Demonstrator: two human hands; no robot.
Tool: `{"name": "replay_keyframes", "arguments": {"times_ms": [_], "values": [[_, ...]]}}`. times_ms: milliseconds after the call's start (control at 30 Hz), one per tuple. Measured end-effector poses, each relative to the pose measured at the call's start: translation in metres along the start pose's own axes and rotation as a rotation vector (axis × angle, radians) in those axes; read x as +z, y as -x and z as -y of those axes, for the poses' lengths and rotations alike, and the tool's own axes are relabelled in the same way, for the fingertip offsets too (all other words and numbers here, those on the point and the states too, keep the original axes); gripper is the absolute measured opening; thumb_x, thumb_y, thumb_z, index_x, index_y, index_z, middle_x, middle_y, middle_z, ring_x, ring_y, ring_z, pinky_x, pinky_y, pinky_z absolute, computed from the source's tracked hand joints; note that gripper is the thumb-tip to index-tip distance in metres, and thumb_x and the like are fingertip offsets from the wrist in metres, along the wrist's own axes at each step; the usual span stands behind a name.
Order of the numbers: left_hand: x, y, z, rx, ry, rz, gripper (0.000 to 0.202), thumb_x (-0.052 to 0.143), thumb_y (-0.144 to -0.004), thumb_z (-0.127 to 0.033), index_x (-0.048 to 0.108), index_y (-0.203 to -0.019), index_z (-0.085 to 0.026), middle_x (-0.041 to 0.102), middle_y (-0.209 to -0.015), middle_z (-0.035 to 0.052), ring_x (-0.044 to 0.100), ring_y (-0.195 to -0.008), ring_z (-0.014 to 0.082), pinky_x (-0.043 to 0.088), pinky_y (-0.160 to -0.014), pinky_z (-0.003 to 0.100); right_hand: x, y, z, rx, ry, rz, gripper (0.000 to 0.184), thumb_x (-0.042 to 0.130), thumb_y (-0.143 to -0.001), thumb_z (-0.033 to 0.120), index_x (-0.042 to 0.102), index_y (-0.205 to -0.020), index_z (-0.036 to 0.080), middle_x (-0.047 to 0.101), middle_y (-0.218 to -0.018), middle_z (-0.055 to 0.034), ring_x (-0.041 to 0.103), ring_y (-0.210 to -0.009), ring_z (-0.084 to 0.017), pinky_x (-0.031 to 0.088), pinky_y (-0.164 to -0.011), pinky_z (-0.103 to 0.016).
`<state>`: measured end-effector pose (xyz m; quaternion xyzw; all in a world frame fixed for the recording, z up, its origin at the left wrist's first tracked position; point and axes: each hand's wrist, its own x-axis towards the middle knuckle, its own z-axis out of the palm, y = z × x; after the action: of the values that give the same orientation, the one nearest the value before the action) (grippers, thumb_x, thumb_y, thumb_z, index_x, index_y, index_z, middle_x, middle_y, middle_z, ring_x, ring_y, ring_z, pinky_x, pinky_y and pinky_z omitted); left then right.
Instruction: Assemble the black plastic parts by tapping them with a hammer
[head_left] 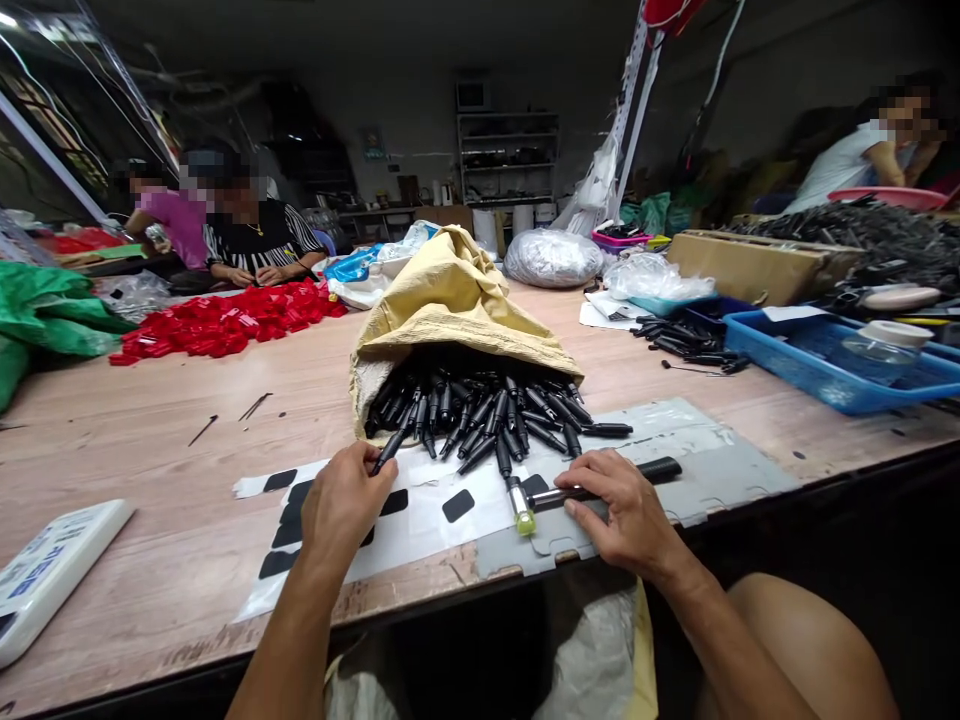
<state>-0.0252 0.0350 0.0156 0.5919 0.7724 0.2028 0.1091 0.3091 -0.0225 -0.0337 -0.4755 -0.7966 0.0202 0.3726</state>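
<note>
My left hand (345, 500) is closed, pinching one slim black pen-like tube (391, 452) at the mouth of a yellow woven sack (457, 310). Many similar black tubes (484, 415) spill from the sack onto the table. My right hand (622, 505) has its fingers round the shaft of a small hammer (519, 505), which lies low over a grey board (724, 480). The hammer has a silver head with a yellow-green face and a black grip. Between my hands a white sheet (420, 545) bears black rounded patches (458, 506).
A white device (64, 565) with printed lettering lies at the left. Red pieces (232, 320) are heaped farther back, near a seated co-worker (259, 235). A blue tray (810, 375) holding a clear jar (885, 350) stands at the right, beside more black parts (686, 340).
</note>
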Motion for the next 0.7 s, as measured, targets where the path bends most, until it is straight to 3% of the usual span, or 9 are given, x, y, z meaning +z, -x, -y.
{"name": "replay_keyframes", "arguments": {"times_ms": [67, 167, 233, 400, 533, 700], "values": [[0.0, 0.016, -0.003, 0.127, 0.17, 0.009, 0.023, 0.063, -0.082, -0.042, 0.066, -0.096, -0.025, 0.07, -0.089, 0.0023, 0.063, -0.081, 0.0234, 0.041, -0.066, 0.031, 0.001, -0.001, 0.0, 0.008, 0.044, 0.039, 0.023, 0.067, -0.083, 0.018, 0.069, -0.104, 0.026, 0.065, -0.1, -0.0034, 0.056, -0.093, -0.023, 0.042, -0.083, -0.038], [0.012, 0.037, -0.018, 0.438, 0.393, 0.217, 0.02, 0.068, -0.082, -0.037, 0.068, -0.097, -0.024, 0.068, -0.093, 0.001, 0.062, -0.085, 0.0198, 0.044, -0.071, 0.029, 0.004, -0.001, -0.001, -0.003, 0.095, 0.053, 0.015, 0.064, -0.089, 0.022, 0.069, -0.103, 0.027, 0.066, -0.098, -0.0029, 0.056, -0.091, -0.021, 0.04, -0.081, -0.038], [0.025, 0.046, -0.028, 0.557, 0.449, 0.322, 0.016, 0.071, -0.082, -0.033, 0.069, -0.095, -0.024, 0.067, -0.092, 0.0008, 0.061, -0.089, 0.0193, 0.044, -0.074, 0.028, 0.005, 0.001, -0.002, -0.024, 0.119, 0.028, 0.013, 0.06, -0.094, 0.024, 0.068, -0.104, 0.026, 0.066, -0.097, -0.0031, 0.056, -0.091, -0.021, 0.04, -0.08, -0.037], [0.046, 0.048, -0.036, 0.595, 0.491, 0.316, 0.015, 0.074, -0.08, -0.026, 0.069, -0.093, -0.021, 0.064, -0.087, 0.001, 0.058, -0.085, 0.0188, 0.043, -0.076, 0.03, 0.003, 0.003, -0.002, -0.038, 0.162, -0.14, 0.016, 0.056, -0.097, 0.023, 0.067, -0.109, 0.023, 0.066, -0.099, -0.0048, 0.058, -0.093, -0.021, 0.042, -0.082, -0.038], [0.047, 0.046, -0.032, 0.613, 0.47, 0.311, 0.013, 0.077, -0.076, -0.021, 0.071, -0.088, -0.021, 0.064, -0.085, 0.0008, 0.057, -0.086, 0.0194, 0.042, -0.077, 0.031, -0.003, 0.002, 0.007, -0.008, 0.177, -0.229, 0.02, 0.057, -0.097, 0.022, 0.068, -0.113, 0.021, 0.068, -0.101, -0.006, 0.061, -0.097, -0.021, 0.047, -0.088, -0.038], [0.048, 0.048, -0.031, 0.628, 0.463, 0.312, 0.014, 0.079, -0.078, -0.028, 0.076, -0.09, -0.024, 0.064, -0.085, 0.0014, 0.057, -0.09, 0.0211, 0.041, -0.08, 0.032, -0.01, 0.001, 0.034, 0.077, 0.079, -0.263, 0.023, 0.058, -0.097, 0.022, 0.067, -0.118, 0.025, 0.07, -0.106, -0.0046, 0.065, -0.099, -0.018, 0.051, -0.089, -0.031]]}}
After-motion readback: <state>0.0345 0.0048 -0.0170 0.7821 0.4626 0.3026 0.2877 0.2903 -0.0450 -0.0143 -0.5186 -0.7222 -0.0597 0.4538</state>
